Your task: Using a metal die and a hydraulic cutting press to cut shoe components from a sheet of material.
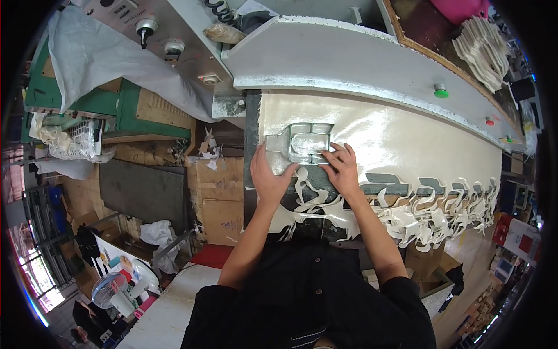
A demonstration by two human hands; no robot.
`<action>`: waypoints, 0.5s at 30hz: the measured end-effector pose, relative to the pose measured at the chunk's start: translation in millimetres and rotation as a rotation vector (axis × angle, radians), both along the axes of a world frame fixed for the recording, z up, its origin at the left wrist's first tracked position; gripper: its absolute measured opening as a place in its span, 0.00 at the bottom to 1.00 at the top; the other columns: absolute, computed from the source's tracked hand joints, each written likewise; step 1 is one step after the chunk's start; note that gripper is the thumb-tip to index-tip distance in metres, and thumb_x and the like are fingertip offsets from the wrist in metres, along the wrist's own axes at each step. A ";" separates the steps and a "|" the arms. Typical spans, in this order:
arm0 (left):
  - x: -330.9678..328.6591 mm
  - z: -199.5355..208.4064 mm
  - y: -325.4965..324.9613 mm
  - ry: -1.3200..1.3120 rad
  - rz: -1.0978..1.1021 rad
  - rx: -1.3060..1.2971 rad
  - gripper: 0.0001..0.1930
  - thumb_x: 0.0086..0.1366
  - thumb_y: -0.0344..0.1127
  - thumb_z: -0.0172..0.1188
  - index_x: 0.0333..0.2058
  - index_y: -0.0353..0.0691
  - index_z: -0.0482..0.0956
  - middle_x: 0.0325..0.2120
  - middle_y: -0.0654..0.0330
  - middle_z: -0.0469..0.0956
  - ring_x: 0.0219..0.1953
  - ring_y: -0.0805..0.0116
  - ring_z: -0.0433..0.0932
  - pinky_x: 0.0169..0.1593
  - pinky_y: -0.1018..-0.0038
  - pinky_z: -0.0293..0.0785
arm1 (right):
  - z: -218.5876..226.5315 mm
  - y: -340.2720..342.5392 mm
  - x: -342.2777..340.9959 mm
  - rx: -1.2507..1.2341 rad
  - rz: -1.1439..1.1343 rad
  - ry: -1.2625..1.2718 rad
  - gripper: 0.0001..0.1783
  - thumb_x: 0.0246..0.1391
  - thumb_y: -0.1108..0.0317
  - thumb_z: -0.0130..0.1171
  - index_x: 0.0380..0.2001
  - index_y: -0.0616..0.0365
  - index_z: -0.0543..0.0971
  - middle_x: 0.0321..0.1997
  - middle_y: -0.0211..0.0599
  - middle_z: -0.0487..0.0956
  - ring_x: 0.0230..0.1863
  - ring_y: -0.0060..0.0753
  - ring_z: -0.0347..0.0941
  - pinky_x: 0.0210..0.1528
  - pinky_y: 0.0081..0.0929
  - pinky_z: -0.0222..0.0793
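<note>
A metal cutting die with several compartments lies flat on a shiny cream sheet. My left hand grips its left end, fingers along the outer side and thumb at the near edge. At the lower right corner, my right hand holds the frame between thumb and fingers. Both hands touch the die. Just below it, curled cream offcuts hang from the sheet's near edge. Die-shaped gaps run along that edge to the right of my right hand.
A grey machine beam with a green button spans the far side. A control panel with knobs stands at the upper left. Stacked cream pieces sit at the far right. Tangled scraps hang along the near right edge.
</note>
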State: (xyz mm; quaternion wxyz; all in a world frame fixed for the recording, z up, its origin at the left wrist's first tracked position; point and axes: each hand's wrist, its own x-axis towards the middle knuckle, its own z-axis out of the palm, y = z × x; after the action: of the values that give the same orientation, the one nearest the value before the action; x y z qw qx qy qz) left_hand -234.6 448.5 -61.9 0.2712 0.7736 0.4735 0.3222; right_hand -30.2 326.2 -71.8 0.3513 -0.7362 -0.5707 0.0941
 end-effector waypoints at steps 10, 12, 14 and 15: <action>0.2 -4.8 -2.6 0.022 0.019 0.057 0.54 0.45 0.47 0.86 0.66 0.31 0.66 0.60 0.39 0.74 0.62 0.37 0.72 0.66 0.51 0.67 | 6.6 -2.5 0.0 0.062 -0.006 -0.053 0.24 0.50 0.67 0.75 0.53 0.47 0.85 0.42 0.35 0.84 0.64 0.41 0.76 0.74 0.57 0.58; -2.8 -1.3 2.7 -0.010 -0.015 0.044 0.54 0.47 0.47 0.85 0.67 0.31 0.65 0.61 0.38 0.73 0.63 0.37 0.71 0.67 0.50 0.66 | 12.9 -1.2 -1.6 0.061 -0.006 -0.060 0.24 0.51 0.67 0.75 0.54 0.47 0.85 0.43 0.37 0.84 0.64 0.42 0.76 0.74 0.58 0.58; -2.7 6.0 3.7 -0.039 -0.034 0.055 0.52 0.49 0.46 0.84 0.67 0.30 0.65 0.61 0.37 0.72 0.63 0.36 0.71 0.67 0.51 0.65 | 16.5 0.8 -4.1 0.096 -0.021 -0.057 0.25 0.51 0.67 0.75 0.54 0.48 0.85 0.44 0.38 0.84 0.64 0.43 0.76 0.74 0.57 0.58; -3.7 11.6 -2.5 -0.057 -0.035 0.094 0.50 0.52 0.45 0.82 0.68 0.31 0.64 0.62 0.37 0.71 0.64 0.37 0.70 0.68 0.52 0.65 | 19.9 -1.4 -3.6 0.119 -0.025 -0.041 0.26 0.51 0.66 0.76 0.55 0.49 0.84 0.45 0.40 0.85 0.64 0.45 0.76 0.74 0.57 0.58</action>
State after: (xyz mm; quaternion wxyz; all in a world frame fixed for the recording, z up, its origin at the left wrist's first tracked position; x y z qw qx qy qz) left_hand -238.4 445.9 -50.2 0.2537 0.7842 0.4362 0.3611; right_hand -33.8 324.8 -51.9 0.3839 -0.7228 -0.5731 0.0405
